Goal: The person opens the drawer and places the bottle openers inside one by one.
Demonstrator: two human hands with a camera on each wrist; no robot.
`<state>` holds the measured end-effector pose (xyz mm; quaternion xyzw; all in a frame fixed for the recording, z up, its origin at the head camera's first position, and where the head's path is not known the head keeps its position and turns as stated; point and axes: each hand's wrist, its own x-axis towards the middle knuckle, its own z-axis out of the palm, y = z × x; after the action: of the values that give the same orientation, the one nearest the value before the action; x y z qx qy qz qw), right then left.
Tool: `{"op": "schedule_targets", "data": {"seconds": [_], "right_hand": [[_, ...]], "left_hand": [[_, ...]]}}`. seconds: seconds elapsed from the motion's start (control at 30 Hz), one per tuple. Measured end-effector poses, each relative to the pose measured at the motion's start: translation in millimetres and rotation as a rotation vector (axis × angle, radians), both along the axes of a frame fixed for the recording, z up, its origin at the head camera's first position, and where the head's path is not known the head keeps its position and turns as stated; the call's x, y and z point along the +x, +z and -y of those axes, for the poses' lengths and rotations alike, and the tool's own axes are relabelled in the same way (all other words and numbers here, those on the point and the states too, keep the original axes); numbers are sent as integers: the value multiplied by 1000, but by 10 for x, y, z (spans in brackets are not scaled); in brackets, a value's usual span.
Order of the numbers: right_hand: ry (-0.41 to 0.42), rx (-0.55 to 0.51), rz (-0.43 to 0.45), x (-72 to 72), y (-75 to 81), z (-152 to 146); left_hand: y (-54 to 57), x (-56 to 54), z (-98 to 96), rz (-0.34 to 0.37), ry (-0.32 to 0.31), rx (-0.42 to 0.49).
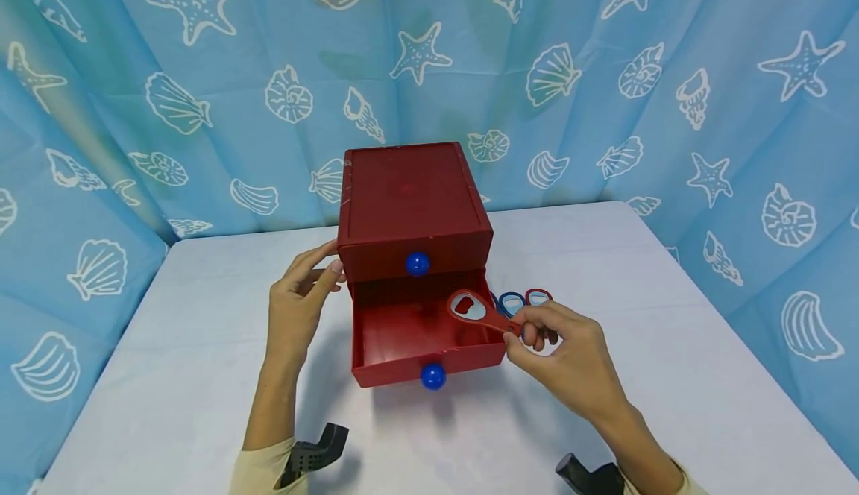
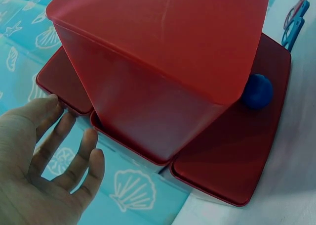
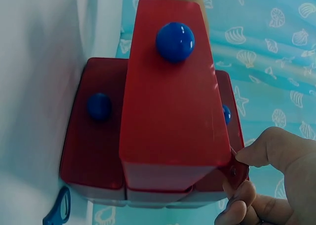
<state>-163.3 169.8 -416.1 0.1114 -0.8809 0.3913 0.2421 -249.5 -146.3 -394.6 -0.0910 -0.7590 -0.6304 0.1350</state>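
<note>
Black right-wrist camera (image 1: 593,478) is nearest; next the right hand (image 1: 570,353), the closer one, pinches a red, oval-headed utensil (image 1: 486,317), its long axis toward ten o'clock, over the pulled-out red plastic drawer (image 1: 396,327). Left hand (image 1: 302,294), fingers loose, touches the dark-red box (image 1: 409,189) at nine o'clock.

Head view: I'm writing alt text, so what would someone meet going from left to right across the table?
Left hand → lower blue knob → ringed end of the red tool → right hand.
</note>
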Motion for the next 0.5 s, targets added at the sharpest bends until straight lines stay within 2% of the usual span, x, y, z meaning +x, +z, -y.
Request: {"op": "schedule_targets", "data": {"seconds": [0.3,0.5], "right_hand": [[47,15,4,-50,11,106],[9,78,-13,-30,35,38]], "left_hand": [[-11,-10,3,-8,-2,2],[-7,-14,29,-11,-6,5]]}}
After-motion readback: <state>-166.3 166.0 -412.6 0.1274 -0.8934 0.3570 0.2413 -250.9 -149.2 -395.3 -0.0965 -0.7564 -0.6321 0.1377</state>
